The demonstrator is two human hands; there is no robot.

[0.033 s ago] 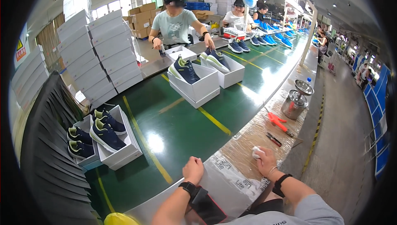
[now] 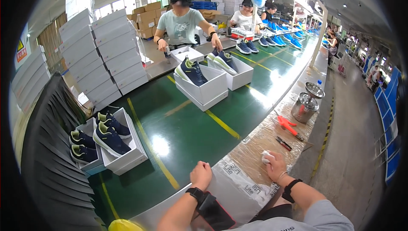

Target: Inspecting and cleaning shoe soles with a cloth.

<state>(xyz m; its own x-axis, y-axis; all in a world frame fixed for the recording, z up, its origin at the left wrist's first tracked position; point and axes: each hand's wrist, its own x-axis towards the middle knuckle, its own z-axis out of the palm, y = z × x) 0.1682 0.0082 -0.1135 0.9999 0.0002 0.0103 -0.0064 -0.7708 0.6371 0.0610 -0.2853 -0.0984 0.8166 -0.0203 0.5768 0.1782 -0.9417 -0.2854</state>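
My right hand (image 2: 277, 166) is closed around a crumpled white cloth (image 2: 267, 156), which rests on the film-covered brown side table (image 2: 248, 149). My left hand (image 2: 201, 176) is curled closed at the near edge of the green conveyor belt (image 2: 170, 135); nothing shows in it. Beyond my right hand lie dark pliers with red grips (image 2: 283, 143) and an orange-handled air gun (image 2: 287, 125). On the belt, white boxes (image 2: 207, 91) hold navy sneakers (image 2: 191, 72) with lime linings. Another open box (image 2: 127, 156) with a navy pair (image 2: 111, 139) stands at the left.
Dark strip curtains (image 2: 55, 146) hang at the belt's left end. Across the belt, a co-worker (image 2: 182, 25) reaches to a shoe in a box, beside stacked white boxes (image 2: 104, 48). A metal pot (image 2: 304, 108) stands on the right ledge. A yellow item (image 2: 125, 225) sits low left.
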